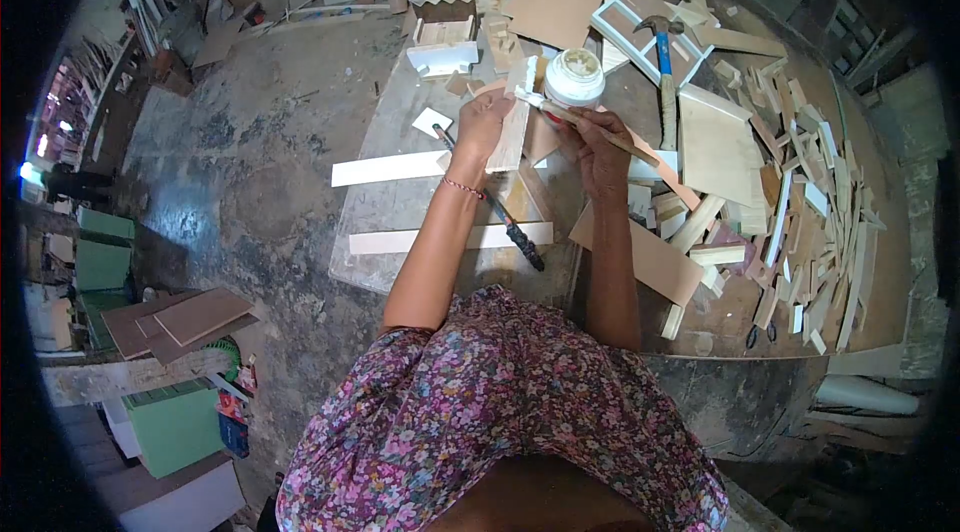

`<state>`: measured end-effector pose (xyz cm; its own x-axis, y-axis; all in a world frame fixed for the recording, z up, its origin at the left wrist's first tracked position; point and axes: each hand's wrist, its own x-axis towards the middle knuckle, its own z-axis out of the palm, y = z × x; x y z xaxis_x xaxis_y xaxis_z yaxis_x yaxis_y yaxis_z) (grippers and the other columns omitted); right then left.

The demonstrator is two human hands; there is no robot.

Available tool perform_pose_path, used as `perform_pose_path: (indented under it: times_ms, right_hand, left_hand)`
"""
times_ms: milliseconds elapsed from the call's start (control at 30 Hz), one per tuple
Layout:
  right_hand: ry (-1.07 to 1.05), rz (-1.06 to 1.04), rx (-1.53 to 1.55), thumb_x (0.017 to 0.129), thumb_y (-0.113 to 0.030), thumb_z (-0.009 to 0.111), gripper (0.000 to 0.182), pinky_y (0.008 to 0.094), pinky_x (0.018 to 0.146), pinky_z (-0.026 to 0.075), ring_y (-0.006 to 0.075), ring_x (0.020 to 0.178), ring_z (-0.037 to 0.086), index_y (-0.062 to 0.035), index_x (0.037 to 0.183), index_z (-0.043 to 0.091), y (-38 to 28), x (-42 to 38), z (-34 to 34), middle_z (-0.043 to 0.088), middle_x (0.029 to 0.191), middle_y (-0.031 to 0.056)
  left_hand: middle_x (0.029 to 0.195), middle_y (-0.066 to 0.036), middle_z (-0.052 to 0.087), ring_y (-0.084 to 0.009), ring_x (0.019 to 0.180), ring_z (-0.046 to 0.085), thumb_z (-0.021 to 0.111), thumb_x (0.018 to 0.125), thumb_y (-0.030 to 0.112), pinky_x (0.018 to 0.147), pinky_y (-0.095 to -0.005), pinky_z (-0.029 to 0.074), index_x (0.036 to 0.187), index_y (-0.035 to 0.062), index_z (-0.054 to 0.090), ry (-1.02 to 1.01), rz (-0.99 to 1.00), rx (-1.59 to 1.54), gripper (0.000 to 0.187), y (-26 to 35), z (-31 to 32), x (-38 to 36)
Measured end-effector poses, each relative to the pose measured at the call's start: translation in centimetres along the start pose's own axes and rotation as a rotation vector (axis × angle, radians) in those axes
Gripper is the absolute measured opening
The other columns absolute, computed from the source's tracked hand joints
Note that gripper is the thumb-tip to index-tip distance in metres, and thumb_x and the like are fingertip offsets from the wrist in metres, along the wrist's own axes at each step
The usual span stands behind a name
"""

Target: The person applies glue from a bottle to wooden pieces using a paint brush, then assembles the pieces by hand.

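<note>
My left hand (483,127) is closed around a pale strip of wood (511,139), held tilted above the table. My right hand (603,147) grips a paintbrush (562,113) by its wooden handle. The brush's white-coated tip meets the upper part of the strip, which has white on its end. Just beyond both hands stands an open white jar (575,82) with pale matter inside its mouth. Under my left wrist lies a dark stick (523,244) with a blackened, lumpy end. White-faced strips (390,169) rest beside my left forearm.
A blue-handled hammer (665,57) lies by a white wooden frame (625,32). A small white-fronted wooden box (443,42) sits at the back left. Scrap wood (800,192) is heaped on the table's right, with scissors (760,334) near the front edge.
</note>
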<state>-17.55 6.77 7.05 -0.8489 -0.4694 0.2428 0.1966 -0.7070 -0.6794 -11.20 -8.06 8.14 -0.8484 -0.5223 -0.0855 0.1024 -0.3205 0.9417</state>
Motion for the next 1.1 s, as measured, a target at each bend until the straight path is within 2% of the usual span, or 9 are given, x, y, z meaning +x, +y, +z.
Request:
perform_pose_path:
  times_ms: [100, 400, 500, 700, 1000, 1100]
  right_hand:
    - [0.009, -0.015, -0.053, 0.072, 0.004, 0.051, 0.005, 0.0315, 0.072, 0.050, 0.0236, 0.080, 0.056, 0.0020, 0.077, 0.052, -0.4, 0.1, -0.1, 0.055, 0.087, 0.0167]
    - [-0.024, 0.008, -0.094, 0.072, 0.002, 0.052, 0.005, 0.0302, 0.071, 0.051, 0.0228, 0.079, 0.056, 0.0023, 0.077, 0.052, 0.2, -0.1, 0.3, 0.054, 0.087, 0.0178]
    - [-0.035, 0.004, -0.116, 0.072, 0.002, 0.053, 0.005, 0.0297, 0.070, 0.051, 0.0227, 0.078, 0.057, 0.0026, 0.077, 0.052, 0.0, 0.0, 0.3, 0.054, 0.087, 0.0183]
    - [-0.008, 0.051, -0.170, 0.071, 0.002, 0.054, 0.005, 0.0289, 0.069, 0.051, 0.0218, 0.076, 0.057, 0.0024, 0.074, 0.051, 0.0, -0.1, -0.1, 0.055, 0.085, 0.0176]
    - [-0.061, 0.048, -0.185, 0.069, -0.003, 0.059, 0.010, 0.0301, 0.071, 0.050, 0.0216, 0.077, 0.056, 0.0024, 0.073, 0.052, -0.5, -0.2, -0.1, 0.055, 0.084, 0.0168]
    - [-0.086, 0.045, -0.338, 0.069, -0.003, 0.058, 0.010, 0.0291, 0.070, 0.050, 0.0206, 0.077, 0.056, 0.0027, 0.075, 0.051, -0.6, -0.2, -1.2, 0.056, 0.082, 0.0151]
  left_hand:
    - [0.072, -0.003, 0.056, -0.0073, 0.059, 0.049, 0.048, 0.077, 0.007, 0.053, -0.0190, 0.038, 0.084, -0.0036, 0.055, 0.032, -0.012, -0.062, 0.015, 0.4, 0.4, -0.4]
    - [0.078, -0.004, 0.057, -0.0084, 0.063, 0.051, 0.047, 0.077, 0.004, 0.056, -0.0188, 0.040, 0.087, -0.0051, 0.055, -0.015, 0.015, -0.011, 0.016, -0.1, 0.1, 0.3]
    - [0.078, -0.005, 0.057, -0.0095, 0.064, 0.052, 0.046, 0.077, 0.003, 0.057, -0.0198, 0.041, 0.087, -0.0051, 0.055, -0.034, -0.053, -0.085, 0.016, 0.3, 0.1, 0.1]
    - [0.077, -0.007, 0.057, -0.0113, 0.063, 0.053, 0.046, 0.078, 0.005, 0.056, -0.0209, 0.042, 0.089, -0.0066, 0.054, -0.003, -0.067, -0.038, 0.018, 1.4, 0.2, -0.9]
    - [0.079, -0.007, 0.056, -0.0111, 0.066, 0.052, 0.045, 0.079, 0.009, 0.056, -0.0210, 0.041, 0.091, -0.0063, 0.053, 0.008, -0.119, -0.067, 0.021, -0.2, -1.2, 0.2]
    - [0.076, -0.005, 0.056, -0.0105, 0.063, 0.051, 0.047, 0.079, 0.011, 0.055, -0.0207, 0.041, 0.091, -0.0053, 0.053, 0.064, -0.114, -0.063, 0.021, 0.7, -2.1, 0.1]
